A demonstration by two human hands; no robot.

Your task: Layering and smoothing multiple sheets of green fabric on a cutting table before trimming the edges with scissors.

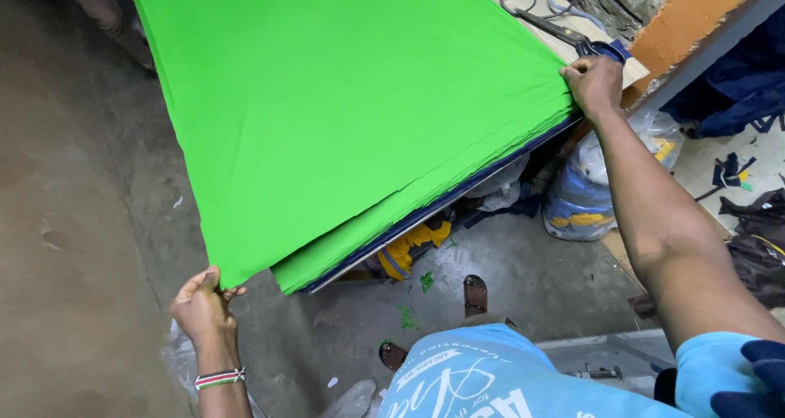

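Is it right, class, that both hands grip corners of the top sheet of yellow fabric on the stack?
Not quite: the fabric is bright green, not yellow, as the head view shows. The left hand and right hand do each grip a corner of the top sheet.

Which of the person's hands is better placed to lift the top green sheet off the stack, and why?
Probably the left hand: it pinches the top green sheet's free corner, raised off the stack. The right hand grips the far edge.
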